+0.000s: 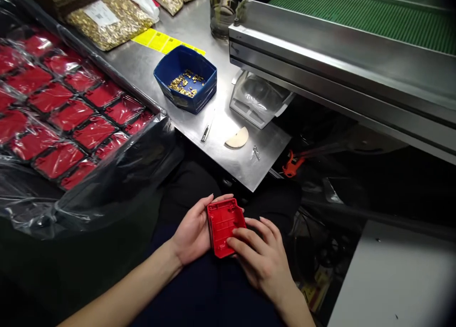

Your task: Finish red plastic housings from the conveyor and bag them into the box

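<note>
Your hands hold a red plastic housing [224, 227] over your lap, below the desk [228, 151] edge: left hand [192, 232] cups its side, right hand [261, 256] rests fingers on its face. No writing is legible on the yellow labels [160, 41]. The blue bin [185, 78] holds small brass pieces; a clear-wrapped tray [64, 108] holds more red housings.

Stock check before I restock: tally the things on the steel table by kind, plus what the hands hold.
Blue bin: 1
Glass jar: 1
Bags of brass parts: 3
Yellow label strip: 1
Tan half-disc: 1
Red cover, held between left hand and right hand: 1
Total: 8
</note>
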`<state>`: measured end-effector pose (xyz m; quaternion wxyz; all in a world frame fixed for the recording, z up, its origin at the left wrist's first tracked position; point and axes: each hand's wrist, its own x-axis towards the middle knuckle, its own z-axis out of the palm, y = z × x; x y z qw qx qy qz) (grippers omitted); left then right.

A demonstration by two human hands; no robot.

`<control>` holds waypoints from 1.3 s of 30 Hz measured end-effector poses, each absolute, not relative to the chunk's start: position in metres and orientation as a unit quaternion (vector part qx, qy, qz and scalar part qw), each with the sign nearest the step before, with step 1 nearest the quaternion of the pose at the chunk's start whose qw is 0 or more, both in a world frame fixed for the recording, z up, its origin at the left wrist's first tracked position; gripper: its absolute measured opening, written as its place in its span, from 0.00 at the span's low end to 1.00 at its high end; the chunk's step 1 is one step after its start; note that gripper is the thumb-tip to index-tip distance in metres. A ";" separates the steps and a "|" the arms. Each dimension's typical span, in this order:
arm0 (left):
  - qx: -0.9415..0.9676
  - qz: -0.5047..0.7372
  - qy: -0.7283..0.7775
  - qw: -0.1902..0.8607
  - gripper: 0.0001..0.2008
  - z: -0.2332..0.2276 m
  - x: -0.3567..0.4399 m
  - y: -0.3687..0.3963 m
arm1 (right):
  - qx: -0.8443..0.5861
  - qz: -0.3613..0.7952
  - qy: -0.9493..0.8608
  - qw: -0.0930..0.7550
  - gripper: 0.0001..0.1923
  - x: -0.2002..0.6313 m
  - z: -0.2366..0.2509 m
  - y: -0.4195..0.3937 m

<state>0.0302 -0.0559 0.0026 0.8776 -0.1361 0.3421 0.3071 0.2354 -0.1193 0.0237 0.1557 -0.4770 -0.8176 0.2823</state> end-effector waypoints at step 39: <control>0.001 0.274 0.272 0.923 0.24 -0.020 0.000 -0.072 | -0.732 0.264 -0.621 0.091 0.17 0.209 0.015 0.021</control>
